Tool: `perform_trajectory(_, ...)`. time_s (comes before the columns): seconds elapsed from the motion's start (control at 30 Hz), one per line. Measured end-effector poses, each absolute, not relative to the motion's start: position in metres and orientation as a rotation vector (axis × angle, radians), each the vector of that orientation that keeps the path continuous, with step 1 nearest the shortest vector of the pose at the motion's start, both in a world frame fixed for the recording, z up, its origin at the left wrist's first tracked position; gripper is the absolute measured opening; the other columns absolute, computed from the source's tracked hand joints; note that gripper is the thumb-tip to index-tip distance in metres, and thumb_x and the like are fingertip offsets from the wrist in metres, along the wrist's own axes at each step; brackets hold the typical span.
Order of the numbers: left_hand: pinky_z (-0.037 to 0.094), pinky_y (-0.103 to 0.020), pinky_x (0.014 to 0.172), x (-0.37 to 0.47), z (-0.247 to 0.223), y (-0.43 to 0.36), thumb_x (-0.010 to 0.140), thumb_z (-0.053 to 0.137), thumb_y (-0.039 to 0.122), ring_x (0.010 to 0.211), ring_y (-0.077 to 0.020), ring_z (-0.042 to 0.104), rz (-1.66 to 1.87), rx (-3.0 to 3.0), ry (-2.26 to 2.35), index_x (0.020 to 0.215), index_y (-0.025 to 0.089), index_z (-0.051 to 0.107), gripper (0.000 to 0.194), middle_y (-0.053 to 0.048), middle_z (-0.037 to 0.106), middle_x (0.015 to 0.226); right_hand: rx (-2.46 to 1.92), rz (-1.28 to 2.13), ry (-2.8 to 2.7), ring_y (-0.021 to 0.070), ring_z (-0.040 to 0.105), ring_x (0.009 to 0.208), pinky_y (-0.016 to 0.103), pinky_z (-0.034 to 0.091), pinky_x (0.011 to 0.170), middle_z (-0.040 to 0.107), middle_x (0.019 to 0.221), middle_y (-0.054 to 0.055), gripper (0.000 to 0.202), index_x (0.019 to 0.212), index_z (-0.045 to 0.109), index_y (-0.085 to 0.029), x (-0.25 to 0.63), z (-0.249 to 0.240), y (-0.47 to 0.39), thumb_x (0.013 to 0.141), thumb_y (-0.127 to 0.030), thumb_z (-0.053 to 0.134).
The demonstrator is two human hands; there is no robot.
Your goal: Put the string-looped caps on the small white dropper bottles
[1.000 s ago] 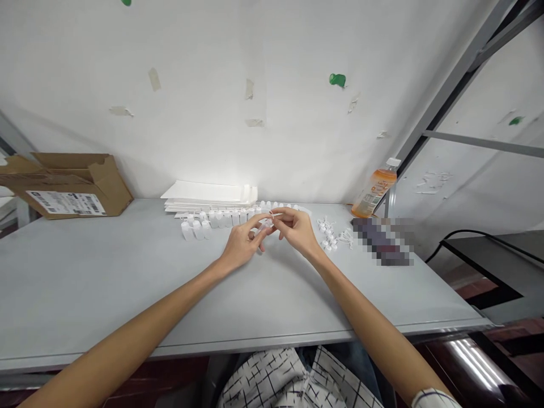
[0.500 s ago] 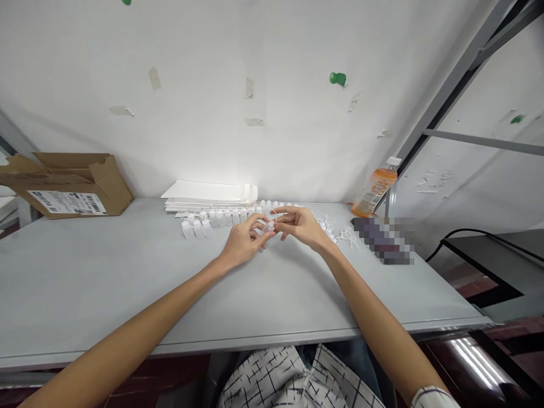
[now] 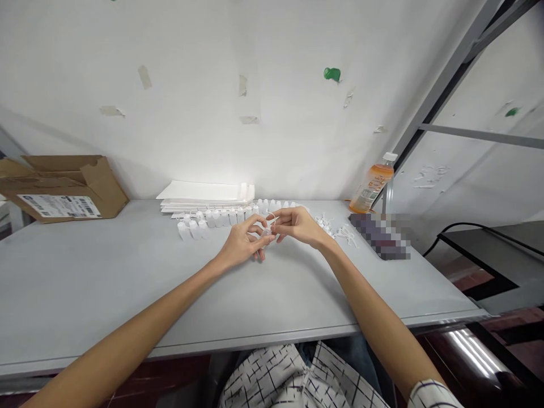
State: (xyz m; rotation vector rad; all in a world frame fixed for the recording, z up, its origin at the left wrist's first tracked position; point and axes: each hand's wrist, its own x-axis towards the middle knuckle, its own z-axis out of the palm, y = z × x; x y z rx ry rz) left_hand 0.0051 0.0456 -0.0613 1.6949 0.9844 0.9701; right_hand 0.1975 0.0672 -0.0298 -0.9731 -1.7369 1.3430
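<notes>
Over the middle of the table, my left hand [image 3: 240, 245] pinches a small translucent white plastic piece [image 3: 266, 232] between thumb and fingers. From the other side my right hand [image 3: 301, 228] closes its fingertips on a thin white cord [image 3: 272, 215] that loops above the piece; the exact grip is partly hidden by the fingers. Just behind the hands stand rows of small white plastic cylinders [image 3: 233, 216], with several more [image 3: 194, 229] at the left front. Beside my right hand lie a heap of small white pieces [image 3: 325, 224] and a bundle of white cords [image 3: 347, 234].
Against the wall lies a stack of white flat sheets or envelopes [image 3: 204, 192]. An open cardboard box [image 3: 63, 187] sits at the far left. To the right an orange drink bottle [image 3: 372, 184] leans near a blurred dark object [image 3: 380, 237]. The table's front edge [image 3: 255, 340] runs before my lap.
The view has shifted slightly. Both hands stay together at the small plastic piece, and the fingers of my left hand have moved a little around it.
</notes>
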Motion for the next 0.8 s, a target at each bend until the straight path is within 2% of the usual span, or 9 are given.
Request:
perform_trajectory(0.2, 0.051, -0.023, 0.045, 0.005, -0.060, 0.047, 0.081, 0.074, 0.047, 0.050, -0.0163, 0.069, 0.930, 1.631, 0.879, 0.099, 0.021, 0.050, 0.040, 0.001, 0.069, 0.076, -0.939, 1.382, -1.759, 0.0200, 0.073, 0.070, 0.033, 0.062, 0.066, 0.076, 0.073, 0.005, 0.028, 0.099, 0.070, -0.011, 0.207, -0.028, 0.068, 0.072, -0.019, 0.071)
perform_trajectory(0.4, 0.043, -0.022, 0.041, 0.003, -0.062, 0.051, 0.084, 0.069, 0.051, 0.049, -0.0152, 0.067, 0.863, 1.628, 0.823, 0.101, 0.020, 0.050, 0.040, -0.004, 0.072, 0.082, -0.910, 1.395, -1.867, 0.0206, 0.074, 0.071, 0.034, 0.062, 0.069, 0.075, 0.072, 0.005, 0.024, 0.092, 0.074, -0.012, 0.213, -0.029, 0.071, 0.071, -0.023, 0.075)
perform_trajectory(0.5, 0.042, -0.022, 0.045, 0.002, -0.064, 0.052, 0.089, 0.063, 0.051, 0.050, -0.0113, 0.063, 0.843, 1.703, 0.833, 0.100, 0.019, 0.052, 0.035, -0.005, 0.073, 0.086, -0.902, 1.395, -1.913, 0.0199, 0.074, 0.071, 0.034, 0.062, 0.071, 0.075, 0.072, 0.005, 0.019, 0.085, 0.075, -0.013, 0.214, -0.029, 0.071, 0.072, -0.026, 0.076)
perform_trajectory(0.67, 0.047, -0.026, 0.059, 0.002, -0.065, 0.052, 0.091, 0.060, 0.048, 0.051, -0.0084, 0.056, 0.860, 1.808, 0.882, 0.102, 0.021, 0.052, 0.030, -0.002, 0.072, 0.085, -0.947, 1.364, -1.914, 0.0208, 0.075, 0.072, 0.034, 0.062, 0.071, 0.076, 0.074, 0.007, 0.016, 0.084, 0.074, -0.012, 0.213, -0.028, 0.070, 0.073, -0.024, 0.074)
perform_trajectory(0.8, 0.045, -0.027, 0.059, 0.002, -0.064, 0.051, 0.092, 0.059, 0.047, 0.052, -0.0090, 0.053, 0.833, 1.862, 0.927, 0.104, 0.022, 0.051, 0.029, -0.002, 0.071, 0.086, -0.939, 1.350, -1.921, 0.0212, 0.075, 0.072, 0.035, 0.063, 0.072, 0.076, 0.075, 0.007, 0.014, 0.084, 0.073, -0.013, 0.213, -0.031, 0.072, 0.073, -0.021, 0.072)
